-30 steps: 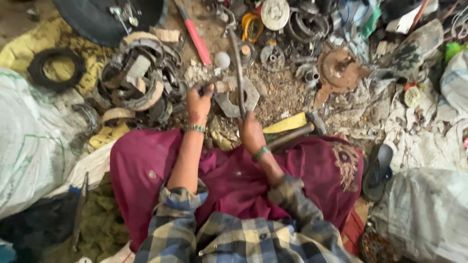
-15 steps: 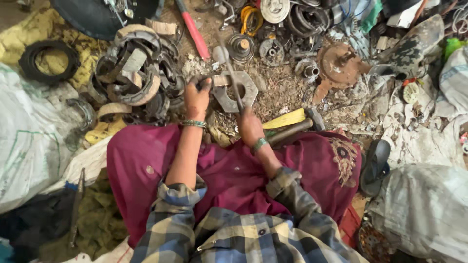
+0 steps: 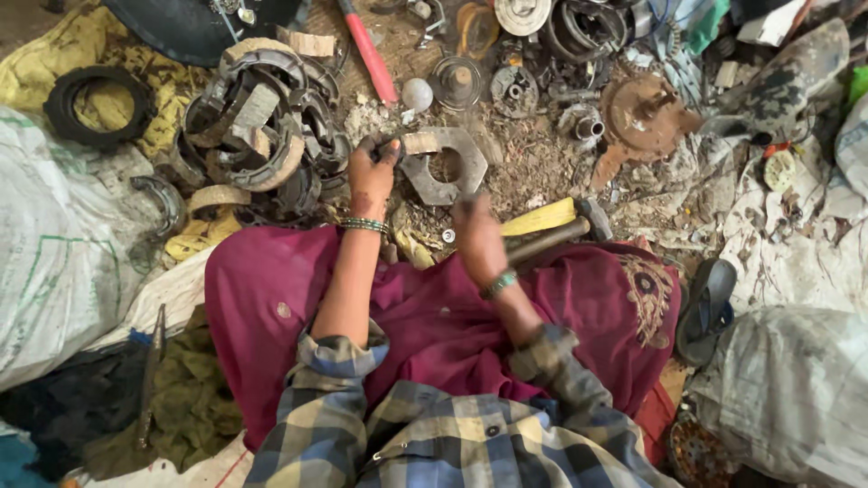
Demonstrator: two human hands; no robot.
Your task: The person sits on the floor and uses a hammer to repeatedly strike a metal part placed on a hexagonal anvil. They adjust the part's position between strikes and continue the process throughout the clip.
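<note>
The left hand (image 3: 371, 172) is stretched forward with a nearly straight forearm, and its fingers are closed on a small dark piece at the left edge of a flat grey metal plate (image 3: 443, 164) with a large hole. The plate lies on the dirty ground just in front of the knees. The right hand (image 3: 479, 239) is drawn back over the lap, wrist bent, and is closed around the handle of a hammer (image 3: 551, 237), which points to the right. A pile of curved brake shoes (image 3: 258, 126) lies to the left of the plate.
</note>
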